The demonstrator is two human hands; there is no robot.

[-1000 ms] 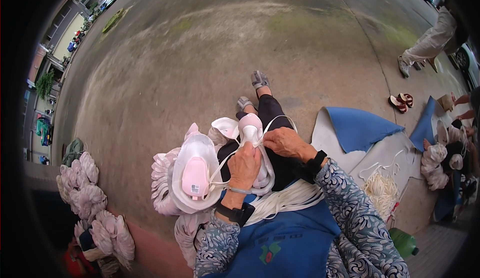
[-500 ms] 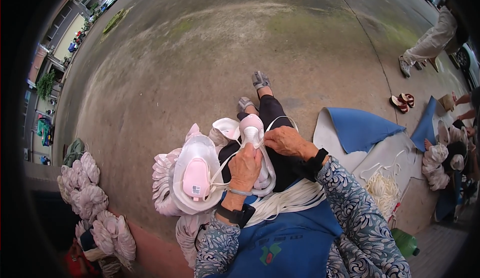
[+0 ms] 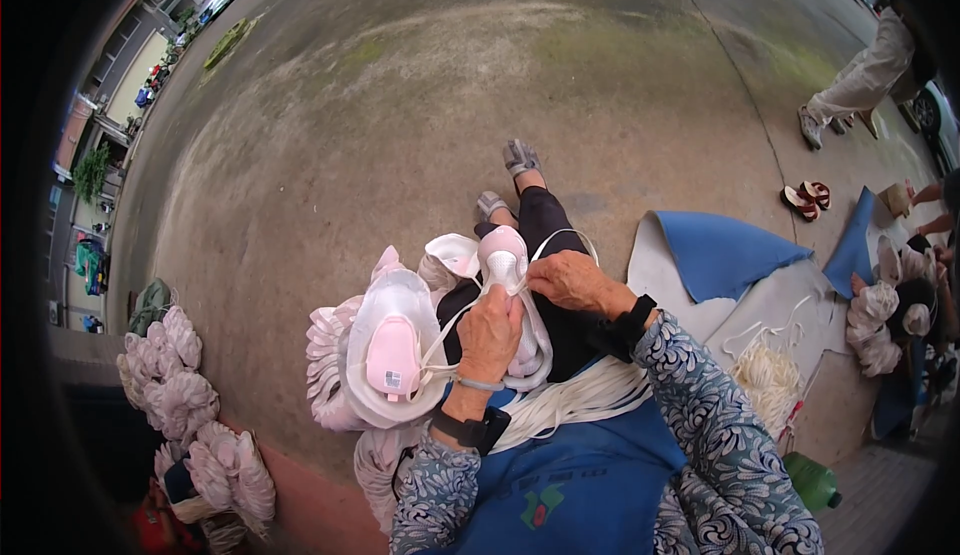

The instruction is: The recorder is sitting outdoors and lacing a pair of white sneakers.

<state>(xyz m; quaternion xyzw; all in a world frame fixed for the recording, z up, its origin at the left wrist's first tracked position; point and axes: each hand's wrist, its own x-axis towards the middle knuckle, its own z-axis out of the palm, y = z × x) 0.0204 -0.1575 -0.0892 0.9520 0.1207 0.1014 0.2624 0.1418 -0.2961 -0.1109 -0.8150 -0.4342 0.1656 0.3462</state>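
A pink and white shoe upper (image 3: 503, 245) lies over my thighs, its toe pointing away from me. My left hand (image 3: 490, 335) is closed over its lacing, thumb and fingers pinched on a white shoelace. Just right of it, my right hand (image 3: 570, 282) also pinches the lace; its fingertips nearly meet the left hand's. A loop of lace (image 3: 572, 232) arches beyond the right hand. Left of the upper sits another one with a whitish rim and a pink tongue (image 3: 393, 350), with lace running towards my left wrist. A bundle of white laces (image 3: 580, 402) rests on my blue apron (image 3: 570, 475).
Stacked pink uppers (image 3: 325, 365) stand at my left, and tied bundles of uppers (image 3: 225, 475) lie farther left. On the right are a blue and white sheet (image 3: 720, 255), a lace heap (image 3: 768, 375), sandals (image 3: 806, 200) and a green bottle (image 3: 810, 480). A person (image 3: 870, 65) stands far right.
Both hands stay almost where they were, still pinching at the lacing. The whole view has shifted very slightly.
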